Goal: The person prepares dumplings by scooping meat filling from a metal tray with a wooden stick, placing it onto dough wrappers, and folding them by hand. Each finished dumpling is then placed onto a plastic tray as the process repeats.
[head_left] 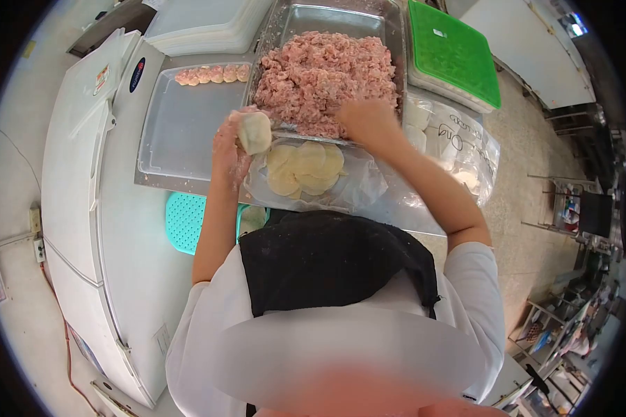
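My left hand (pixel 228 144) holds a round pale dumpling wrapper (pixel 255 132) over the edge of a metal pan. My right hand (pixel 366 119) is closed and reaches into the minced pink meat (pixel 323 76) that fills the steel pan (pixel 395 42); what it grips is hidden. Below both hands lies a stack of round wrappers (pixel 305 168) on a clear plastic bag (pixel 358 189). A row of several finished dumplings (pixel 212 74) sits at the far end of a clear plastic tray (pixel 177 132) to the left.
A white chest freezer (pixel 97 208) stands at the left. A green-lidded container (pixel 455 55) sits at the right of the pan, with bags of wrappers (pixel 459 149) below it. A teal perforated stool (pixel 186 221) is under the counter. White lidded boxes (pixel 202 28) sit behind the tray.
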